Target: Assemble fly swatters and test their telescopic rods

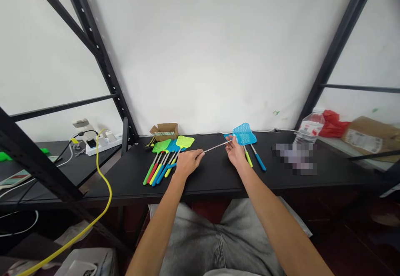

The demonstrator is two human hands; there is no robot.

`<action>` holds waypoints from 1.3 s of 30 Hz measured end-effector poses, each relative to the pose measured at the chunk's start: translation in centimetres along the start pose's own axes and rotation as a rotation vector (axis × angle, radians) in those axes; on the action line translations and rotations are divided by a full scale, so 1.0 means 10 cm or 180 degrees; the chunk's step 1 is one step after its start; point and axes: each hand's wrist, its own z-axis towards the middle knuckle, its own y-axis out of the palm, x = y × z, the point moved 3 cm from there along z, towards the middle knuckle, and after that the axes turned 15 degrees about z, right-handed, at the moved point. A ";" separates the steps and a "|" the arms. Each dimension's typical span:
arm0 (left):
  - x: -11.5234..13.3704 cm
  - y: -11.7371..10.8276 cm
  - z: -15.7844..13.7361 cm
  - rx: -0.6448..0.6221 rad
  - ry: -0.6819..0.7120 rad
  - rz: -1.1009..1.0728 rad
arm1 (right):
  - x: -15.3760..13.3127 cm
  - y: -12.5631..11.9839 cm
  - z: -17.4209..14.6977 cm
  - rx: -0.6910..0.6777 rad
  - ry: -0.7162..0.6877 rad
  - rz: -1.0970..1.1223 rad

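Note:
Held above the table is a blue fly swatter (244, 134) with a long, thin metal rod, lying crosswise between my hands. My left hand (188, 162) is closed round its handle, and a blue end sticks out to the left of the fist. At the other end, my right hand (234, 151) pinches the rod just below the blue mesh head. Left of my left hand lies a row of several swatters with green, blue and yellow-green heads, among them a yellow-green swatter (185, 142). Under the held head, a blue handle (260, 162) and a yellow-green handle (248, 158) rest on the table.
A small open cardboard box (165, 132) stands against the wall. On the right are a plastic bottle (311, 126), a red bag (334, 123), a blurred patch and a larger carton (371, 132). Black rack posts flank the table (212, 178); a yellow cable (108, 188) hangs at left.

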 end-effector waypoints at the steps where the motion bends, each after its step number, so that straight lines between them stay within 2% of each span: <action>1: 0.00 0.00 0.00 0.0001 0.0008 -0.0020 | 0.00 0.00 0.00 -0.0014 0.0067 0.0009; 7: 0.00 -0.02 0.00 -0.0011 -0.0083 -0.0077 | 0.00 0.01 0.01 -0.0037 0.0323 0.0294; 31: 0.00 -0.02 -0.02 -0.0017 -0.0109 0.0017 | 0.01 0.02 0.02 0.0013 0.0279 0.0202; 39: 0.01 -0.02 -0.02 0.0026 -0.0089 -0.0012 | 0.01 0.03 0.00 0.0034 0.0335 0.0391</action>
